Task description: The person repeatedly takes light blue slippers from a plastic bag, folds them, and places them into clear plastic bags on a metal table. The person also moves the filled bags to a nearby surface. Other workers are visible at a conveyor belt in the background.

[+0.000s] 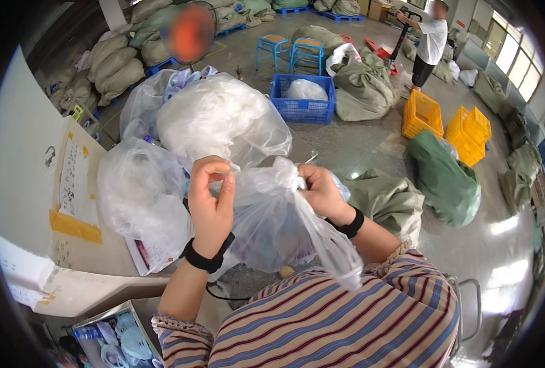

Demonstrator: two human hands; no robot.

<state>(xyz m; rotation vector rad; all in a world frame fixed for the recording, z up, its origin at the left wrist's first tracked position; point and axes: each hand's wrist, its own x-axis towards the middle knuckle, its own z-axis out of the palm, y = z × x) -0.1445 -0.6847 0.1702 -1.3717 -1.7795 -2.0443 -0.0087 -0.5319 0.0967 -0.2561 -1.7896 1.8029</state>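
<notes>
A clear plastic bag [263, 218] with its neck twisted into a knot hangs in front of my striped top, with pale bluish and purplish contents showing faintly through the film. My right hand [324, 193] grips the bunched plastic beside the knot, and a loose tail of film trails down past it. My left hand [211, 199] is on the other side, thumb and forefinger brought together in a pinch at a wisp of the bag's film. The bag's lower part lies partly behind my wrists and top.
Large clear bags of white material [214, 116] crowd the space ahead. A cardboard panel [73, 190] stands at left, above a box of small goods [116, 337]. Beyond are a blue crate [303, 110], yellow crates [423, 116], green sacks [444, 175], stools, a fan, and a person [432, 46] with a pallet jack.
</notes>
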